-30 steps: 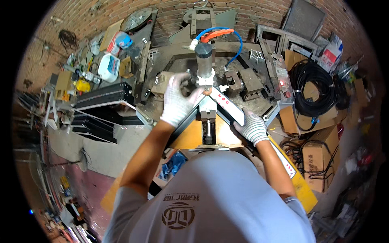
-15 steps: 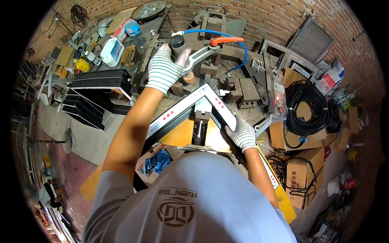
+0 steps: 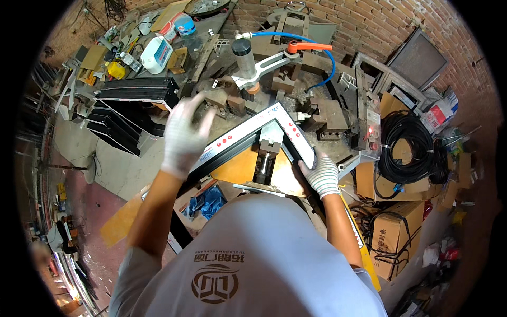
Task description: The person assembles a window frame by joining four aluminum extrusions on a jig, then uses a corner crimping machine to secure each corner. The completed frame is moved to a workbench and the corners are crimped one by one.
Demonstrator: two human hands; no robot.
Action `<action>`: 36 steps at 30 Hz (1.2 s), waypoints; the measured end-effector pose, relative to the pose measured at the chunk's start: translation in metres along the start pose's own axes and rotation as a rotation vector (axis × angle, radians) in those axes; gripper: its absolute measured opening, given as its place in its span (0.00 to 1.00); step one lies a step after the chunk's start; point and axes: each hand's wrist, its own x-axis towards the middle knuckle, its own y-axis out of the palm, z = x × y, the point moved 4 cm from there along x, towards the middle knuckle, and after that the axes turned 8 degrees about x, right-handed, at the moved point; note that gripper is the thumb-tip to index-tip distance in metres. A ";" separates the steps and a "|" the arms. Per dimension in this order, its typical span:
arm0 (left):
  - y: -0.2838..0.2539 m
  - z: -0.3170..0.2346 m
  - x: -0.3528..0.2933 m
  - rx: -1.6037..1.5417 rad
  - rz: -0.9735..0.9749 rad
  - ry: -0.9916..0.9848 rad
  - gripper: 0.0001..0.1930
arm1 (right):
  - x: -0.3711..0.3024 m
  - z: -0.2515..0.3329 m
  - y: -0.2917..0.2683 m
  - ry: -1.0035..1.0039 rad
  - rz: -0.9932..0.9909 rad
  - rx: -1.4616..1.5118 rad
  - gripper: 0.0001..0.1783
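Directions are being counted from the corner of a black frame [image 3: 237, 132] with a white upper face, which is being supported mid-view on the machine's surface [image 3: 302, 94], its two arms being directed toward 8 and 5 o'clock. As far as can be judged, the corner is already being seated around a metal block [image 3: 270, 133]. Nothing is being pressed onto it: the upright cylinder [image 3: 244, 59] and its brown pad [image 3: 254, 89] are being carried off to one side, at 11 o'clock. Whether the joint is being left fixed or loose cannot be told, and the farther frame ends are being hidden by the body.

At 5 o'clock the frame is being grasped by the right hand [image 3: 321, 173], thumb on top. Near 9 o'clock the fingers of the left hand [image 3: 186, 133] are being spread in the air, nothing being held.

The way is being narrowed at 3 o'clock by heavy blocks [image 3: 334, 120] and at 9 o'clock by stacked black profiles [image 3: 137, 91]. Overhead, toward 1 o'clock, an orange lever [image 3: 311, 46] is being skirted by a blue hose [image 3: 288, 35].
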 end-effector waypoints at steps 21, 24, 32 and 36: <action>-0.038 0.148 -0.486 -0.351 -0.067 -1.336 0.28 | -0.016 0.000 -0.042 -0.125 -0.167 0.366 0.28; -0.041 0.151 -0.474 -0.427 -0.126 -1.373 0.29 | -0.045 0.024 -0.083 -0.095 -0.148 0.427 0.28; -0.055 0.218 -0.377 -0.321 0.139 -0.974 0.29 | -0.151 -0.044 -0.117 0.165 -0.143 0.372 0.23; -0.062 0.157 -0.225 -0.228 0.335 -0.763 0.22 | -0.269 -0.146 -0.067 0.640 -0.331 0.763 0.26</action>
